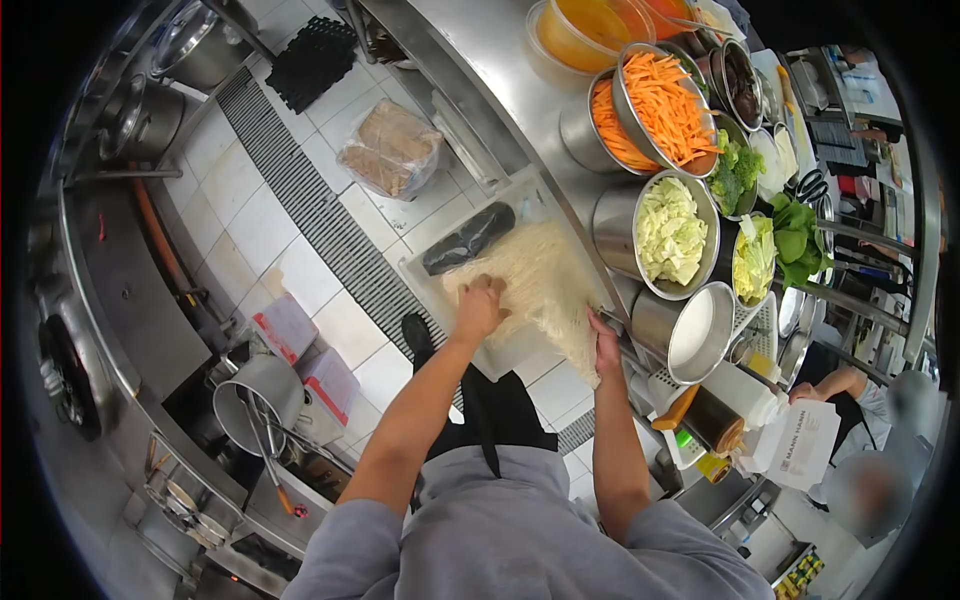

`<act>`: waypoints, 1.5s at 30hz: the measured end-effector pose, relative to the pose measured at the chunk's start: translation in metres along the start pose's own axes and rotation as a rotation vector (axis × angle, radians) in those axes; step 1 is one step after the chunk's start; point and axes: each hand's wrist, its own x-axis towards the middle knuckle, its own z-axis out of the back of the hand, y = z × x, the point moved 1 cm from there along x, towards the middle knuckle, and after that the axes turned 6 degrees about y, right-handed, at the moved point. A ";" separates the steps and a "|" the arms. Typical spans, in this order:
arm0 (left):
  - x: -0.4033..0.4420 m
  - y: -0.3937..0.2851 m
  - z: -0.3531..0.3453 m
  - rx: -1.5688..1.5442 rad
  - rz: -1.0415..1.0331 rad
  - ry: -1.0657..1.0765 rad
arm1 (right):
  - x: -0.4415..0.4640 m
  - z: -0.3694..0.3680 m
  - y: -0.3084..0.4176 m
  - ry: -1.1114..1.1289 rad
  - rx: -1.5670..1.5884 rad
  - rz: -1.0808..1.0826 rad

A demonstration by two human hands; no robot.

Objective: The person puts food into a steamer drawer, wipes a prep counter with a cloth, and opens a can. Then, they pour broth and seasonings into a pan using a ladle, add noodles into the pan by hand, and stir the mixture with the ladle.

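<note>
Beside the table [480, 50], many noodles [535, 262] remain in a tub [424, 287]; my left grip [481, 306] curls over them, my right grip [606, 350] unclear.

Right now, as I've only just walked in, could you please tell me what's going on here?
The person's left hand is on pale noodle-like strands in a plastic tub, beside a black bundle. The right hand is at the strands' other side; its exact grip is unclear. Shredded carrots and chopped cabbage stand in metal containers on the counter alongside.
</note>
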 end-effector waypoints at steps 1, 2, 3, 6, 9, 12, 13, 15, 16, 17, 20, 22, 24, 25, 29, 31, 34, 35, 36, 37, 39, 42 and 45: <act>0.005 -0.003 -0.006 -0.239 0.095 0.045 | 0.000 0.000 0.001 0.018 -0.003 0.011; 0.009 -0.005 -0.011 -0.238 0.092 0.047 | 0.000 0.001 0.000 0.015 -0.002 0.014; 0.009 -0.012 -0.007 -0.235 0.158 0.006 | -0.004 -0.003 0.002 -0.006 -0.021 0.008; 0.001 -0.032 0.006 -0.055 0.189 -0.082 | -0.005 -0.002 0.001 0.011 -0.016 0.003; 0.002 -0.042 0.002 0.085 0.193 -0.122 | -0.006 -0.005 -0.004 0.058 0.041 0.001; 0.009 -0.039 -0.005 -0.083 0.201 -0.164 | -0.016 -0.021 -0.001 0.037 0.052 0.019; 0.012 -0.037 -0.007 -0.202 0.168 -0.217 | -0.018 -0.026 0.001 0.014 0.039 0.043; 0.010 -0.040 -0.014 -0.301 0.200 -0.225 | -0.015 -0.021 -0.002 0.051 0.086 0.045; 0.008 -0.042 -0.015 -0.398 0.231 -0.232 | -0.014 -0.017 -0.004 0.088 0.136 0.048; 0.009 -0.041 -0.014 -0.397 0.232 -0.230 | -0.013 -0.013 -0.007 0.086 0.138 0.048; 0.010 -0.044 -0.004 -0.360 0.388 0.079 | -0.016 -0.012 -0.008 0.098 0.134 0.068; 0.010 -0.047 0.006 -0.165 0.267 -0.022 | -0.018 -0.014 -0.010 0.059 0.112 0.075; 0.010 -0.054 0.014 -0.107 0.297 -0.126 | -0.019 -0.014 -0.010 0.114 0.159 0.081; 0.010 -0.056 0.017 -0.050 0.327 -0.228 | -0.020 -0.013 -0.011 0.168 0.205 0.087; 0.023 -0.033 0.002 0.202 0.175 -0.434 | -0.023 -0.015 -0.012 0.181 0.287 0.065; 0.017 -0.038 0.017 0.201 0.208 -0.210 | -0.022 -0.012 -0.016 0.162 0.258 0.102; 0.013 -0.047 0.020 0.193 0.146 -0.181 | -0.025 -0.004 -0.019 0.217 0.286 0.038; 0.014 -0.051 0.021 0.192 0.146 -0.182 | -0.025 -0.003 -0.020 0.218 0.285 0.037; 0.013 -0.056 0.019 0.203 0.105 -0.112 | -0.026 -0.004 -0.021 0.191 0.268 0.044; 0.010 -0.058 0.018 0.213 0.066 -0.040 | -0.028 -0.004 -0.022 0.163 0.251 0.048; 0.003 -0.059 0.018 0.056 0.105 0.000 | -0.035 -0.007 -0.020 0.153 0.260 0.018; 0.016 -0.043 0.018 -0.206 0.156 0.153 | -0.040 0.000 -0.018 0.230 0.301 -0.041; 0.044 -0.030 0.028 -0.229 0.145 0.300 | -0.043 0.003 -0.021 0.324 0.311 -0.071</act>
